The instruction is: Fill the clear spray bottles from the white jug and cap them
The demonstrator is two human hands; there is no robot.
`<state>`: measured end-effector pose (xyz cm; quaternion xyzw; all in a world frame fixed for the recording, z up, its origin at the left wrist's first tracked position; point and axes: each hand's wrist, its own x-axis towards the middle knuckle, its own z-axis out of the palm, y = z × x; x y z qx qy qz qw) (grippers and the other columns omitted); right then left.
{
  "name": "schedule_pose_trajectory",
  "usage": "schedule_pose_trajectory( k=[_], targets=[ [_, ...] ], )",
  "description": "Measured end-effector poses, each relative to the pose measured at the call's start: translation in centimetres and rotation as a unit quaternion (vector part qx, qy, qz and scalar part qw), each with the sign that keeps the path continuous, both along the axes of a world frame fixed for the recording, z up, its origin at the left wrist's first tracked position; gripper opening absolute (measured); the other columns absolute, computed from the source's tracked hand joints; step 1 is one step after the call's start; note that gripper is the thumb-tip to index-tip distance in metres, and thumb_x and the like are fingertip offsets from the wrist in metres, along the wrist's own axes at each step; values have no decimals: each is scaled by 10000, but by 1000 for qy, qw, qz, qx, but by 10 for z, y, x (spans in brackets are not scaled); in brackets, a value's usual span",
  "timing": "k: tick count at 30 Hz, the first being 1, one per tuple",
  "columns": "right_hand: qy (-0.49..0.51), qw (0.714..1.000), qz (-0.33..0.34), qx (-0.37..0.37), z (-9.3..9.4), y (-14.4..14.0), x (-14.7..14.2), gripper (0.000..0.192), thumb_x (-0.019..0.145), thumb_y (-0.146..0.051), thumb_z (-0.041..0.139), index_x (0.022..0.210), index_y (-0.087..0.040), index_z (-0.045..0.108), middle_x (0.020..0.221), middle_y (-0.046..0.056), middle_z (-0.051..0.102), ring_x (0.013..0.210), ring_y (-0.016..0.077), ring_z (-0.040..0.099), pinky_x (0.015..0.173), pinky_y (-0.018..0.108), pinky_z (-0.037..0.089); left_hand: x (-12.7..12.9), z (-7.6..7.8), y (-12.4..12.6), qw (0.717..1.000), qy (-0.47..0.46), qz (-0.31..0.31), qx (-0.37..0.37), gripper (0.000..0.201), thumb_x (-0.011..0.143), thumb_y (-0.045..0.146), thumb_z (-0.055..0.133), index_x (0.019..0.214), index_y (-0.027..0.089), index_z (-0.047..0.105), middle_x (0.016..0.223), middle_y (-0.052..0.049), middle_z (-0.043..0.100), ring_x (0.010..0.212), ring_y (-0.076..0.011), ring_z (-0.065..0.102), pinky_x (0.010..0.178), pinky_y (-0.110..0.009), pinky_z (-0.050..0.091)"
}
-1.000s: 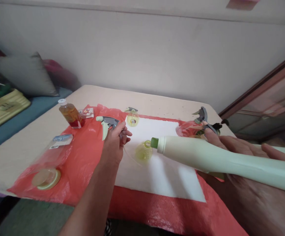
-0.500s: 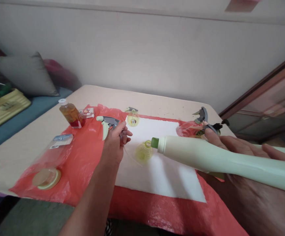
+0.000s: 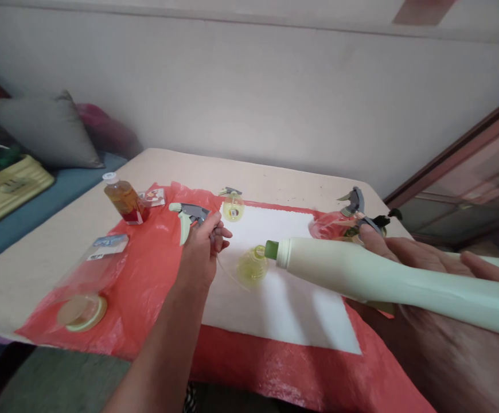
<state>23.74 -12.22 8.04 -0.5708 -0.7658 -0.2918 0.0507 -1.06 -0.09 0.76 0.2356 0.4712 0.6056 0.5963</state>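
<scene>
My left hand (image 3: 204,241) is closed around a spray trigger head (image 3: 189,215) in grey and pale green, with its thin clear dip tube hanging below the fingers. A pale green bottle (image 3: 344,267) lies tipped almost level in my right hand (image 3: 430,298), whose fingers wrap over its far side. The bottle's dark green spout (image 3: 271,249) is at the mouth of a clear yellow spray bottle (image 3: 253,265); whether they touch I cannot tell. That yellow bottle stands on a white sheet (image 3: 284,327). Any flow from the spout is not visible.
Red plastic (image 3: 150,287) covers much of the table under the sheet. Another yellow spray bottle (image 3: 233,207) stands at the back, and a pink one (image 3: 331,225) at right. An amber liquid bottle (image 3: 124,198), a clear package (image 3: 98,258) and a round container (image 3: 84,312) are at left.
</scene>
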Motion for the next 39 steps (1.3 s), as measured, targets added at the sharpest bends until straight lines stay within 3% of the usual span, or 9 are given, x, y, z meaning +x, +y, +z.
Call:
schedule_pose_trajectory(
  k=[4, 9, 18, 25, 30, 39],
  targets=[
    [-71, 997, -25, -14, 0, 0, 2, 680, 845, -221, 317, 1521, -211, 242, 1294, 178, 549, 1182, 403, 522, 948, 603, 409, 0, 0, 0, 1000, 0, 3, 1, 259, 753, 387, 691, 640, 182, 580, 567, 10, 620, 429, -55, 396, 540, -227, 418],
    [-68, 998, -7, -16, 0, 1, 6, 700, 835, -219, 301, 1527, -247, 200, 1298, 169, 545, 1174, 393, 525, 944, 613, 415, 0, 0, 0, 1000, -4, 2, 0, 250, 754, 379, 693, 644, 182, 586, 571, 14, 617, 423, -50, 387, 533, -224, 417],
    [-105, 994, -4, 2, 1, -1, 0, 746, 802, -193, 298, 1538, -156, 181, 1299, 222, 534, 1174, 421, 529, 955, 623, 403, 1, 1, 0, 1000, -4, 3, -1, 237, 757, 360, 685, 631, 187, 582, 576, 11, 623, 420, -52, 388, 543, -233, 418],
    [-56, 998, -27, 0, 2, 0, 1, 646, 894, -258, 297, 1530, -181, 218, 1304, 185, 556, 1221, 397, 519, 964, 586, 412, 1, 1, 0, 1000, -3, 2, 4, 244, 754, 359, 687, 623, 185, 578, 572, 13, 617, 421, -52, 384, 541, -232, 415],
    [-90, 995, -22, -20, 1, 2, 1, 624, 880, -183, 244, 1503, -197, 281, 1289, 191, 553, 1207, 406, 526, 933, 600, 409, 1, 0, 0, 1000, -4, 0, 1, 246, 749, 370, 690, 633, 185, 577, 569, 15, 614, 421, -52, 384, 548, -234, 417],
    [-72, 997, -26, 1, 2, -1, -1, 664, 873, -207, 242, 1534, -166, 199, 1292, 196, 557, 1192, 393, 533, 970, 595, 404, 1, 0, 0, 1000, -5, 3, 1, 245, 755, 367, 688, 630, 187, 577, 568, 6, 622, 422, -56, 380, 545, -237, 413]
  ],
)
